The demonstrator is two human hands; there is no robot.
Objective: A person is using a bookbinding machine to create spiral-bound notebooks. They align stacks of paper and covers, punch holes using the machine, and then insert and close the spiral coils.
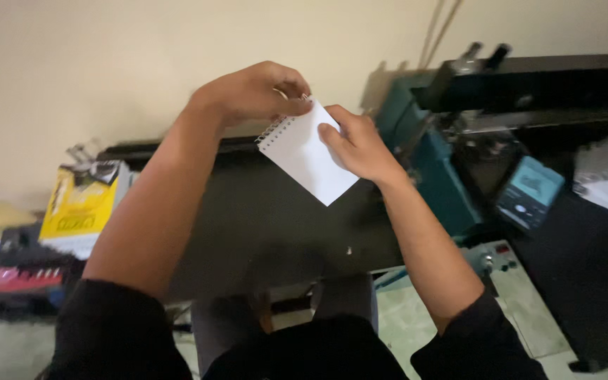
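The left hand [251,91] pinches the wire coil of the small white spiral-bound notepad [307,151], held above the black table [262,218]; the right hand [360,144] grips its edge. Uneven pulling could bend the coil, I reckon.

We had only one view, from a camera worn on the head, looking steeply down and forward over both forearms. It sat close to the dark table [262,211], facing the pale wall [107,63], with floor [522,309] showing below.
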